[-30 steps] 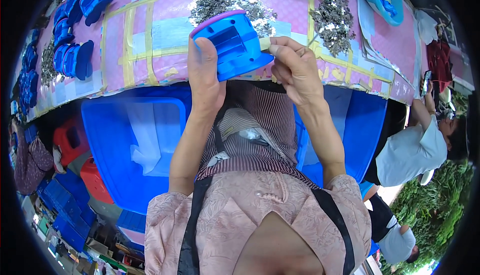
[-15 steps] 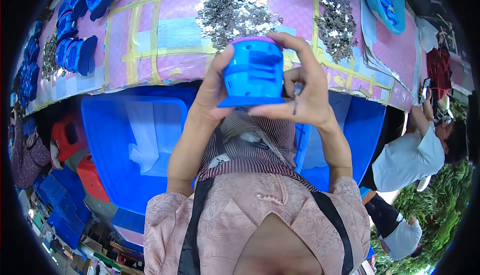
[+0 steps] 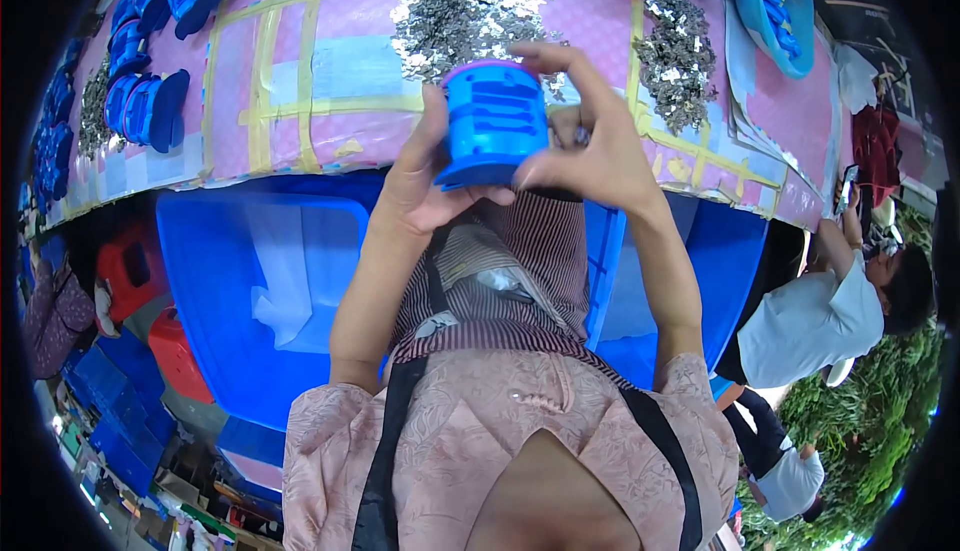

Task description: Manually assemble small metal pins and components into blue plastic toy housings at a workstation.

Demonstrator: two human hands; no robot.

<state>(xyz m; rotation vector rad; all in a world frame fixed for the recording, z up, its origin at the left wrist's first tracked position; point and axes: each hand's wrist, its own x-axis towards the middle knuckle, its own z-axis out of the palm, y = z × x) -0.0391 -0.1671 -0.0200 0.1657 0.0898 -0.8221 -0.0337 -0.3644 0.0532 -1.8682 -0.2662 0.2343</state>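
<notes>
Over the table's near edge I hold up a blue plastic housing, a rounded drum with slots in its side, a flared base and a pink rim at the top. My left hand grips its left side and supports the base from below. My right hand is around the right side, thumb at the lower edge and fingers raised near the rim. Just beyond lies a pile of small silvery metal pieces. More blue housings sit on the table at the left.
A second heap of metal pieces and a teal bowl of blue parts are at the right. Below the pink taped table stand a blue bin and another blue bin. Red stools are at left; a person is at right.
The housing has shifted slightly left and up and turned, so its slotted side now faces more toward me. My right fingers have lifted and moved along with it.
</notes>
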